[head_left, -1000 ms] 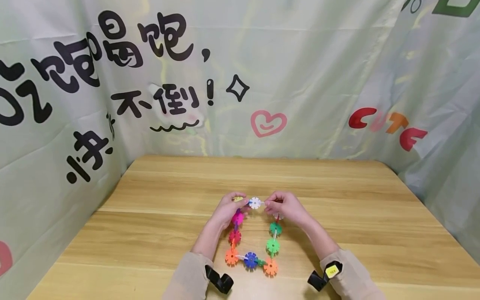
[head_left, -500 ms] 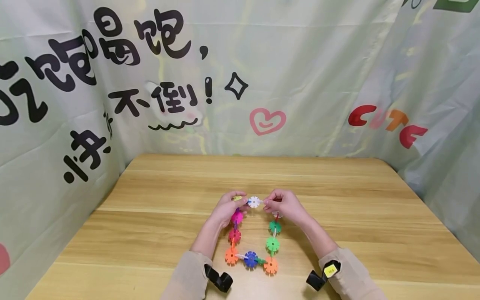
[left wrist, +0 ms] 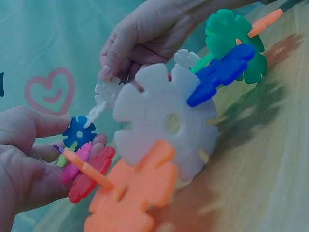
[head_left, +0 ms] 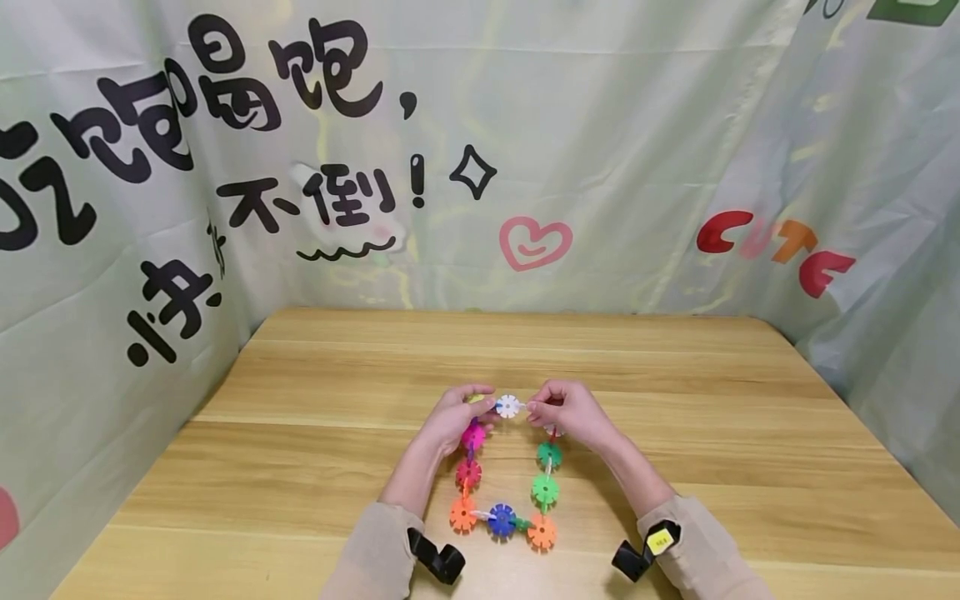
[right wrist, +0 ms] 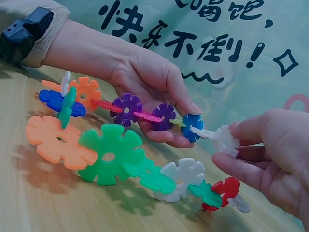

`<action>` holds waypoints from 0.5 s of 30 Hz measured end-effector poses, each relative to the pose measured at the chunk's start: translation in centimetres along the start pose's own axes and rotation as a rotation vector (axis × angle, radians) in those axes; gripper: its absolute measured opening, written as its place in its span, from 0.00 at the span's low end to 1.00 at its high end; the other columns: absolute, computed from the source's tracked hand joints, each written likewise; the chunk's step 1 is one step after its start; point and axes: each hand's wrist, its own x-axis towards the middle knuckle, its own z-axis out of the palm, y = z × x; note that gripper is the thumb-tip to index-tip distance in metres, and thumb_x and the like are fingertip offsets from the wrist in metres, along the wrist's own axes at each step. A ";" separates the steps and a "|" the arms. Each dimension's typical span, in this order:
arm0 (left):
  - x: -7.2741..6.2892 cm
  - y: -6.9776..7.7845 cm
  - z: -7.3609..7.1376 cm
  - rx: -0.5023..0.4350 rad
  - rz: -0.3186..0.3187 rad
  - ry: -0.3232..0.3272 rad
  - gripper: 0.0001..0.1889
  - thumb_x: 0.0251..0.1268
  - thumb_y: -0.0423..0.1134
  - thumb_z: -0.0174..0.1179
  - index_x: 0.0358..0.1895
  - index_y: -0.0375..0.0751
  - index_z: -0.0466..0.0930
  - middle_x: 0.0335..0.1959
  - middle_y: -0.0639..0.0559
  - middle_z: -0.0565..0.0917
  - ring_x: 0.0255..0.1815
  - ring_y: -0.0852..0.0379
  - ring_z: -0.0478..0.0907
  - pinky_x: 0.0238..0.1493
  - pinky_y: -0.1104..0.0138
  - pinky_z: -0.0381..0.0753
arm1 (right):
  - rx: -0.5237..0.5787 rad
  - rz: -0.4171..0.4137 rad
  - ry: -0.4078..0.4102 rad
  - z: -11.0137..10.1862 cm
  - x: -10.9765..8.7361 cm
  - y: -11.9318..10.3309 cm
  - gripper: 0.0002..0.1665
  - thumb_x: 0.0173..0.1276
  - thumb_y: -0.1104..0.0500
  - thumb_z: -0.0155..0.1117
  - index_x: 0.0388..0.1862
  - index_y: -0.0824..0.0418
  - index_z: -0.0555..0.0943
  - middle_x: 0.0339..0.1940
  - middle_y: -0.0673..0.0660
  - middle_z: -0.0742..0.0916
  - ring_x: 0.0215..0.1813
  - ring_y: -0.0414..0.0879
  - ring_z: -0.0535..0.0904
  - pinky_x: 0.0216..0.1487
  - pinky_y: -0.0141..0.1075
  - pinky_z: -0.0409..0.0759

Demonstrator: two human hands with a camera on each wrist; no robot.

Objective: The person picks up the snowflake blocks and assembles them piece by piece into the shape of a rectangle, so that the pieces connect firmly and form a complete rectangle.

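A chain of colourful notched snowflake discs bends round into an almost square loop on the table. My left hand [head_left: 453, 418] is at its far left corner, thumb and fingers pinching a blue disc [right wrist: 193, 128]. Linked to that one by a thin white disc is another white disc [right wrist: 226, 141], whose outer edge my right hand [right wrist: 275, 162] pinches between thumb and fingertips. Below the right hand, the chain's other end shows a red disc [right wrist: 227, 193] with a small white disc [right wrist: 239, 204] at its tip. A yellow disc is partly hidden by the left hand.
Two orange discs [head_left: 542, 532] and a blue one form the chain's near side on the wooden table [head_left: 712, 467]. Black wrist cameras [head_left: 437, 560] sit on both sleeves. A printed cloth [head_left: 615, 167] hangs behind the table and along its sides.
The head view has shifted slightly since the first frame. Both hands keep their pinch on the same discs, and the chain keeps its shape.
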 end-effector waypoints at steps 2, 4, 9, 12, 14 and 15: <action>-0.1 0.1 -0.1 0.008 -0.005 -0.003 0.19 0.67 0.29 0.51 0.59 0.25 0.67 0.39 0.38 0.78 0.31 0.56 0.79 0.32 0.69 0.82 | -0.021 -0.005 0.000 0.0 0.2 0.4 0.08 0.65 0.66 0.59 0.31 0.73 0.76 0.31 0.64 0.84 0.35 0.60 0.83 0.30 0.39 0.82; -0.1 0.1 -0.1 0.010 -0.013 -0.005 0.19 0.67 0.29 0.51 0.59 0.25 0.67 0.39 0.37 0.78 0.31 0.55 0.79 0.32 0.69 0.82 | -0.041 -0.015 0.000 0.0 0.2 0.5 0.09 0.65 0.65 0.60 0.31 0.72 0.77 0.30 0.62 0.84 0.34 0.58 0.83 0.25 0.35 0.80; 0.0 0.0 -0.1 0.012 -0.025 -0.016 0.19 0.66 0.28 0.52 0.59 0.26 0.67 0.37 0.39 0.78 0.28 0.56 0.77 0.29 0.70 0.81 | -0.035 -0.051 -0.018 0.2 0.3 0.6 0.07 0.65 0.65 0.61 0.32 0.71 0.78 0.29 0.60 0.84 0.34 0.57 0.83 0.29 0.37 0.82; 0.2 -0.1 0.0 -0.009 -0.024 -0.013 0.19 0.66 0.29 0.52 0.59 0.25 0.67 0.36 0.40 0.77 0.27 0.57 0.77 0.30 0.71 0.81 | -0.016 -0.058 0.004 0.3 0.3 0.6 0.05 0.65 0.67 0.60 0.32 0.71 0.77 0.29 0.61 0.83 0.34 0.59 0.82 0.34 0.41 0.83; 0.3 -0.1 0.0 -0.033 -0.024 0.004 0.19 0.66 0.29 0.53 0.58 0.25 0.67 0.36 0.40 0.77 0.27 0.57 0.77 0.30 0.70 0.81 | -0.009 -0.055 0.030 0.3 0.2 0.6 0.05 0.65 0.67 0.59 0.32 0.71 0.77 0.28 0.61 0.83 0.34 0.59 0.82 0.34 0.42 0.83; 0.3 -0.1 0.0 -0.044 -0.025 0.013 0.19 0.66 0.29 0.53 0.58 0.25 0.67 0.36 0.40 0.77 0.28 0.57 0.78 0.31 0.70 0.81 | -0.006 -0.056 0.040 0.3 0.2 0.6 0.05 0.65 0.68 0.59 0.31 0.71 0.77 0.28 0.61 0.83 0.34 0.59 0.82 0.34 0.42 0.83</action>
